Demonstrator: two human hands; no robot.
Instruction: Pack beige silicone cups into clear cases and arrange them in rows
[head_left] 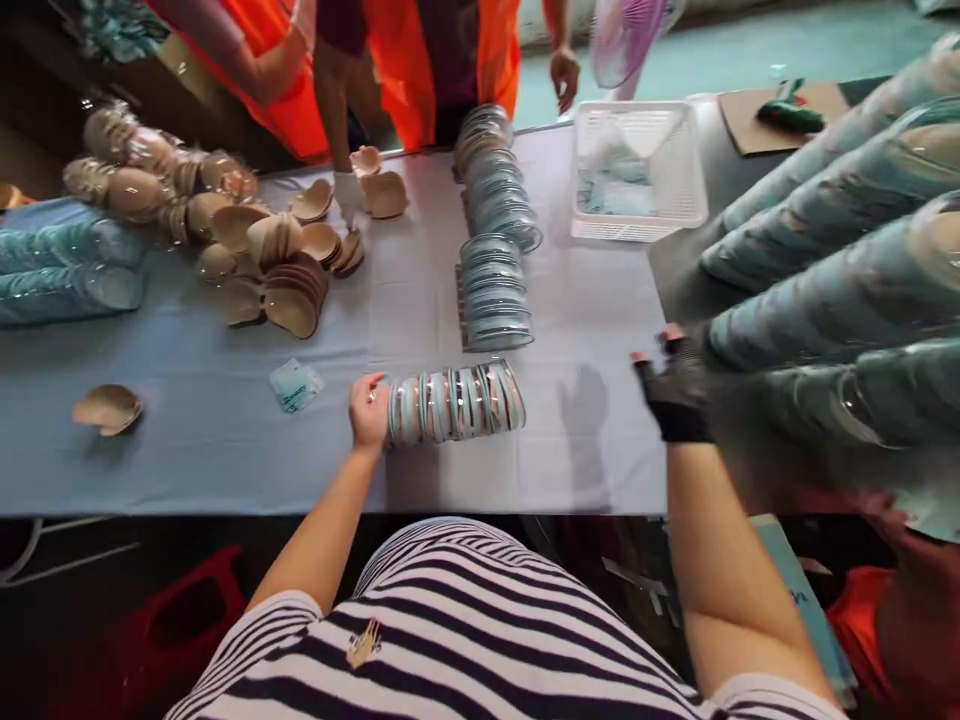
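The left hand (pixel 368 410) presses flat against the near end of a short row of lids (pixel 456 402) lying on its side on the table (pixel 187 440); its grip is loosely curled, the fingers resting on the end lid rather than closing around anything. The right hand (pixel 677 395), in a dark glove, is spread open at the table's right edge, touching the end of a long wrapped stack of lids (pixel 825 310), though blur hides whether it grips the wrap. To keep the short row tidy, I judge the left palm should stay square to the end lid so the row does not fan out or roll. Beyond it lie two more rows of lids (pixel 493 220), a white basket (pixel 637 170), a heap of tan shell-shaped dishes (pixel 277 270), and people in orange vests (pixel 405 60).
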